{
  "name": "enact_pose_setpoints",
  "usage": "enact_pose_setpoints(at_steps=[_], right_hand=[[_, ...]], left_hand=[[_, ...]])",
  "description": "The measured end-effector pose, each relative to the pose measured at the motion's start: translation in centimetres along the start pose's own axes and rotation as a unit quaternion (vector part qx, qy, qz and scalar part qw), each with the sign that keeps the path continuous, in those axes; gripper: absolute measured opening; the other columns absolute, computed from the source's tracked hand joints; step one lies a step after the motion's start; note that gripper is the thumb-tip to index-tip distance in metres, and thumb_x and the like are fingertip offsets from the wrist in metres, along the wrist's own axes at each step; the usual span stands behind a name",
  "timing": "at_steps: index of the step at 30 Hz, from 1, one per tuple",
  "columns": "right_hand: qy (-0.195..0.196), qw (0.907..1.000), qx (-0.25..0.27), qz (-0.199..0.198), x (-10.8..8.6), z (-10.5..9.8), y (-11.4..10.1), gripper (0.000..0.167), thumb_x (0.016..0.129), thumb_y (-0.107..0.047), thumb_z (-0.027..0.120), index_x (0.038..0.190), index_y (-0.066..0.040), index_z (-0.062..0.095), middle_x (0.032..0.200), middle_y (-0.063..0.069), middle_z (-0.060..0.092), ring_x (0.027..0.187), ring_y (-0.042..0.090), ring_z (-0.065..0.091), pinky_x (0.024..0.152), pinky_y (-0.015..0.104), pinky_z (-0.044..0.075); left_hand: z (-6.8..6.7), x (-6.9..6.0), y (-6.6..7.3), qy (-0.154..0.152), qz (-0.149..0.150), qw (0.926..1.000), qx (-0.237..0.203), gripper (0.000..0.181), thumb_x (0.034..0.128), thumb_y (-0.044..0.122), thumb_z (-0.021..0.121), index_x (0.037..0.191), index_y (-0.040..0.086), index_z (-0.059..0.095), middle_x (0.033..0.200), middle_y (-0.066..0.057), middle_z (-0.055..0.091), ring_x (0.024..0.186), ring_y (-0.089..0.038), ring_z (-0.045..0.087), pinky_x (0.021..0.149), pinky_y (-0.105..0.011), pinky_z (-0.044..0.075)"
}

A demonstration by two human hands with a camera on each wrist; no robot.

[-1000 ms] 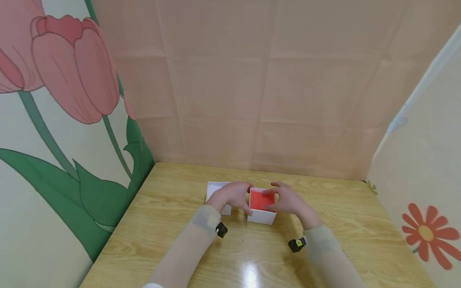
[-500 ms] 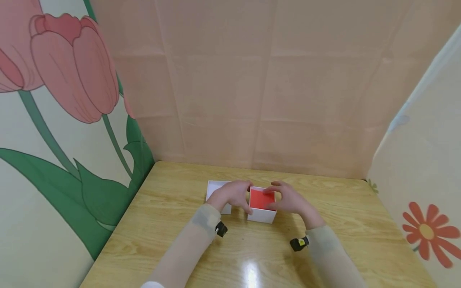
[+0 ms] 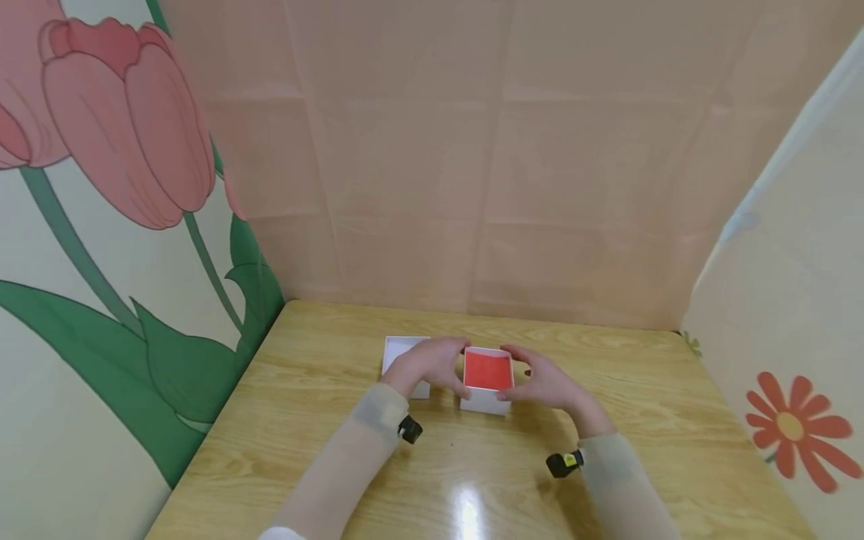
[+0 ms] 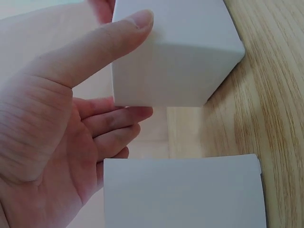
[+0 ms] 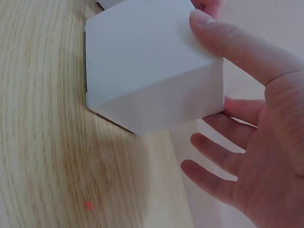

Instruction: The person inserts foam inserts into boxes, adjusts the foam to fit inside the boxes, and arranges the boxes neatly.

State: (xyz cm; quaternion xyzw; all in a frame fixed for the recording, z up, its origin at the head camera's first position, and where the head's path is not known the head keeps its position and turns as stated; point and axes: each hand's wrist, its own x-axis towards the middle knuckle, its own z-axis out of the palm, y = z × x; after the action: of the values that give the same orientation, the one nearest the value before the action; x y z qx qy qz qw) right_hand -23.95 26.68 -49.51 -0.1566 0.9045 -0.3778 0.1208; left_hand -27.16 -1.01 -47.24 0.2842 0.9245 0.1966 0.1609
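A small open-topped white box [image 3: 484,402] stands on the wooden table, with a flat red layer [image 3: 488,371] inside it. My left hand [image 3: 432,365] holds the box at its left side, the thumb on the near wall and fingers behind the far one. On the opposite side my right hand [image 3: 550,382] grips it likewise; in the right wrist view its thumb presses the near wall of the box [image 5: 142,52], while the lower fingers stay off it. Partly hidden behind my left wrist is a second white, shallow-looking open box or lid [image 3: 403,346], nearer in the left wrist view.
The wood-grain table [image 3: 324,420] reaches back to a creased pinkish cloth [image 3: 405,150]. Flower-printed panels flank it left and right. A tiny red speck [image 5: 89,205] lies on the tabletop. Black wrist cameras [image 3: 409,430] sit on both forearms.
My right hand's fingers have moved from over the box's opening to its outer right side, where they now hold it. The left hand stays at the left side. The head view shifts slightly.
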Motion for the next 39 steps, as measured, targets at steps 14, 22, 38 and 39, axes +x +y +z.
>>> enact_pose_setpoints(at_steps=[14, 22, 38, 39], right_hand=[[0.0, 0.9998, -0.012, 0.014, 0.1, 0.3, 0.5, 0.106, 0.078, -0.053, 0.094, 0.165, -0.02, 0.044, 0.16, 0.012, 0.051, 0.145, 0.04, 0.046, 0.113, 0.066, 0.043], [0.001, 0.9999, -0.009, 0.013, 0.0, 0.2, 0.4, 0.107, 0.078, -0.053, 0.094, 0.166, -0.021, 0.042, 0.16, 0.012, 0.051, 0.144, 0.041, 0.047, 0.11, 0.064, 0.047], [-0.004, 0.9998, 0.012, 0.017, 0.3, 0.3, 0.6, 0.107, 0.079, -0.049, 0.094, 0.168, -0.024, 0.039, 0.163, 0.011, 0.048, 0.137, 0.035, 0.054, 0.103, 0.053, 0.055], [-0.004, 0.9997, 0.014, 0.018, 0.3, 0.3, 0.7, 0.107, 0.079, -0.049, 0.094, 0.168, -0.024, 0.039, 0.163, 0.011, 0.047, 0.137, 0.036, 0.054, 0.103, 0.053, 0.055]], left_hand=[[-1.8, -6.3, -6.8, 0.143, 0.078, 0.9743, -0.156, 0.123, 0.0821, 0.054, 0.091, 0.174, 0.031, 0.013, 0.179, 0.004, 0.013, 0.163, -0.026, 0.018, 0.126, -0.055, 0.027], [0.1, -9.0, -12.1, 0.152, 0.035, 0.9577, -0.242, 0.117, 0.0835, 0.039, 0.094, 0.173, 0.019, 0.021, 0.178, -0.006, 0.019, 0.162, -0.034, 0.018, 0.127, -0.06, 0.02], [1.9, -8.0, -12.9, 0.149, 0.064, 0.9275, -0.337, 0.1, 0.0876, 0.015, 0.092, 0.166, -0.001, 0.031, 0.17, -0.018, 0.036, 0.158, -0.035, 0.032, 0.127, -0.048, 0.027], [1.9, -7.9, -12.8, 0.148, 0.067, 0.9267, -0.339, 0.1, 0.0878, 0.014, 0.091, 0.166, -0.001, 0.031, 0.17, -0.019, 0.036, 0.157, -0.036, 0.032, 0.127, -0.049, 0.027]])
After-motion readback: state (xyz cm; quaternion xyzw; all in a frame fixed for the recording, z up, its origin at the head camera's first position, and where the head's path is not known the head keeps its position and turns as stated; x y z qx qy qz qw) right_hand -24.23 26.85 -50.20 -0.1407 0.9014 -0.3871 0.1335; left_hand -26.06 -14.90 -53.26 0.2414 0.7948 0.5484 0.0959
